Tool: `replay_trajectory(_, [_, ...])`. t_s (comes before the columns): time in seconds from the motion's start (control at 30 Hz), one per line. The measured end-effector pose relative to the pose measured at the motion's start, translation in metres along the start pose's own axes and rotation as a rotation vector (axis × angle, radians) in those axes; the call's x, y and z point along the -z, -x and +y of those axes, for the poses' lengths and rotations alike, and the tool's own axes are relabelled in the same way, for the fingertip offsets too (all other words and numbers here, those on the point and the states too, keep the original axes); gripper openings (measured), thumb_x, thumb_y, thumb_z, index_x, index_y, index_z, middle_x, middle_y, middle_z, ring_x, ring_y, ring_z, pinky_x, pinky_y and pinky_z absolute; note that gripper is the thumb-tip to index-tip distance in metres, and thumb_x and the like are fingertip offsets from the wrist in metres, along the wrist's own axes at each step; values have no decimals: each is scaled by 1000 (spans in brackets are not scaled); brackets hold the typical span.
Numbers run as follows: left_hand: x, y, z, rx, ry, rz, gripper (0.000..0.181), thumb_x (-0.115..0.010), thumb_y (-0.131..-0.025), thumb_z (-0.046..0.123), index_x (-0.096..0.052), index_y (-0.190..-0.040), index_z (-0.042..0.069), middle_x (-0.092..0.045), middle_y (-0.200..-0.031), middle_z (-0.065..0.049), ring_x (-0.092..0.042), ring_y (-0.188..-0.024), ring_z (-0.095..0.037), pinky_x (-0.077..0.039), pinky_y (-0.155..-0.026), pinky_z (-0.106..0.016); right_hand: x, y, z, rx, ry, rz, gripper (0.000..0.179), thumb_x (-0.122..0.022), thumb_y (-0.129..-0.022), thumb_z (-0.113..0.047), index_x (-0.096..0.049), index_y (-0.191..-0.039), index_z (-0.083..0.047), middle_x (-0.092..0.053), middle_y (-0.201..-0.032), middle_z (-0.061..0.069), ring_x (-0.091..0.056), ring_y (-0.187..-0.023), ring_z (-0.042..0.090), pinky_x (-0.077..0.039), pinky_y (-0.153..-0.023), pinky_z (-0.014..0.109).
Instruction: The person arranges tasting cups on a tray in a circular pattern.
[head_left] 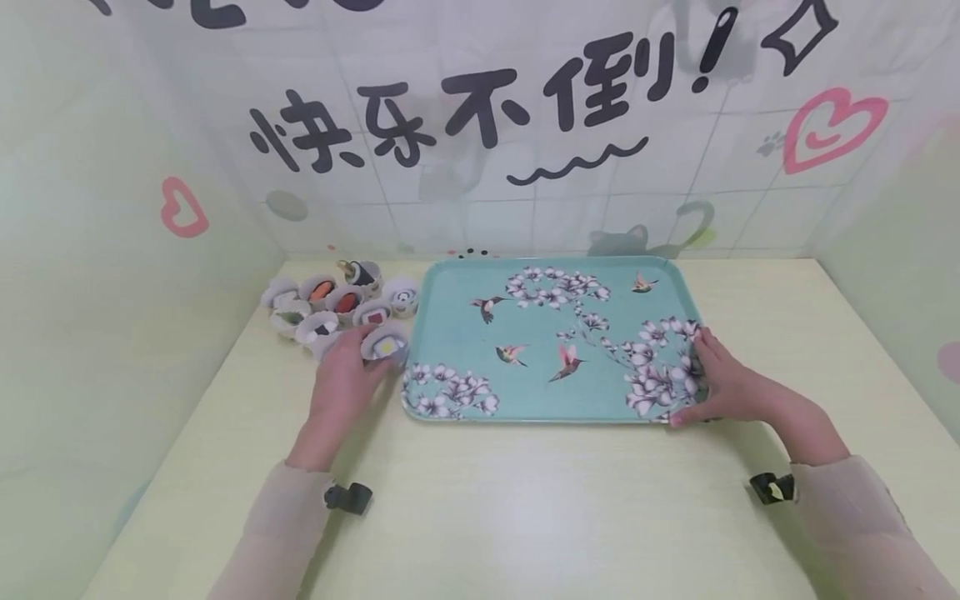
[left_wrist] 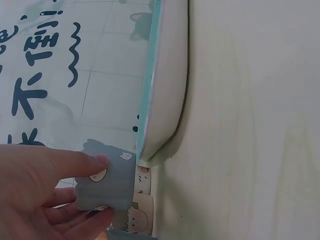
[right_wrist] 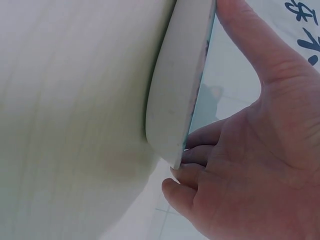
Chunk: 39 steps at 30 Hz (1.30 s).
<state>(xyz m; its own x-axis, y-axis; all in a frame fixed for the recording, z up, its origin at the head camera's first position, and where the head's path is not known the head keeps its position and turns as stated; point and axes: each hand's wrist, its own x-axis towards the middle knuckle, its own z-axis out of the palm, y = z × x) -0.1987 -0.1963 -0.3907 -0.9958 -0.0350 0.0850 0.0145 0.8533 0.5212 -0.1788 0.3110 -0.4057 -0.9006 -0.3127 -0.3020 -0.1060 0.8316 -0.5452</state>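
My left hand (head_left: 347,377) grips a scalloped paper cup (head_left: 390,343) at the tray's left side. In the left wrist view this cup (left_wrist: 119,177) is grey with cartoon faces, the thumb on its near side and fingers beneath. Something yellow and white shows inside it. More paper cups (head_left: 311,327) with small sushi-like pieces cluster beside this hand. The turquoise tray (head_left: 540,358), printed with blossoms and birds, lies flat on the table. Its front right corner is held by my right hand (head_left: 731,387), thumb on the front rim and fingers along the right rim.
The pale wooden table (head_left: 525,500) extends in front of the tray. A printed white curtain (head_left: 480,200) hangs close behind the tray and cups, with pale green panels at both sides. Dark camera mounts (head_left: 352,498) sit at both wrists.
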Motion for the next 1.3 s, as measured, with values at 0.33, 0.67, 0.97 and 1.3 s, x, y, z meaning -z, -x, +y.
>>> replay_trajectory(0.33, [1,-10,15,-56,43,-3,62,-72,-90,19,-46,-143,-1,-53,-143,-23,-50,-132,-41,-44,-109,-56,0,2,1,13,-29,5,141,-90,-69,-40,11,-148,19,21,-155,42,16,-145,56,-8,-115,73])
replay_trajectory(0.67, [-1,-24,33,-69,90,-36,63,-73,-90,19,-47,-144,2,-54,-143,-20,-55,-126,-37,-52,-101,-49,-1,1,1,11,-23,6,142,-90,-69,-41,11,-149,19,20,-155,41,15,-146,56,-9,-115,74])
replay_trajectory(0.97, [-5,-37,46,-84,160,-86,62,-73,-91,15,-46,-144,2,-55,-141,-20,-54,-130,-36,-55,-101,-45,0,2,0,13,-26,6,141,-90,-69,-40,11,-148,20,20,-154,42,15,-145,57,-8,-115,74])
replay_trajectory(1.3, [-11,-50,64,-101,153,-109,65,-75,-89,20,-45,-146,5,-52,-147,-17,-55,-130,-35,-51,-104,-48,-1,4,-1,22,-37,8,141,-90,-69,-39,11,-148,20,21,-154,43,16,-145,57,-7,-114,74])
